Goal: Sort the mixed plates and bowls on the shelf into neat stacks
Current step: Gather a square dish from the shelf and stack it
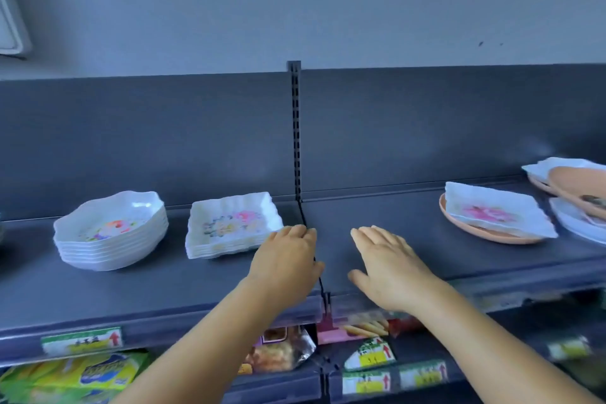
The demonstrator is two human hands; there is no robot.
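A grey wall (295, 3) rises behind a dark shelving unit whose back panel (147, 141) is split by a slotted upright (295, 128). The top shelf (377, 223) runs the full width of the view, its deck bare in the middle where the two sections meet.

On the left section stand two finished piles: a stack of scalloped bowls (111, 229) and, just beside it to the right, a stack of square fluted plates (232, 225), both white with flower prints. The unsorted ware lies at the far right: a square flowered plate (498, 215) sits skewed on a peach round plate (485, 234), and beyond them a mixed heap of white and peach dishes (577, 193) runs off the edge of the view.

Both hands hover over the bare middle, palms down and holding nothing. The left hand (287, 259) has its fingers together and slightly bent, its fingertips just beside the near right corner of the square stack; whether they touch it cannot be told. The right hand (390, 269) has its fingers straight and close together, thumb out to the side, pointing toward the back of the shelf.

The coming move likely turns on the square flowered plate: it lies to the right of the right hand, clearly apart from it, its long side slanting down to the right. The right hand is the nearer one, and the plate's matching pile waits on the left.

Below the shelf edge, price tags (82, 341) and snack packets (278, 351) fill the lower shelf.
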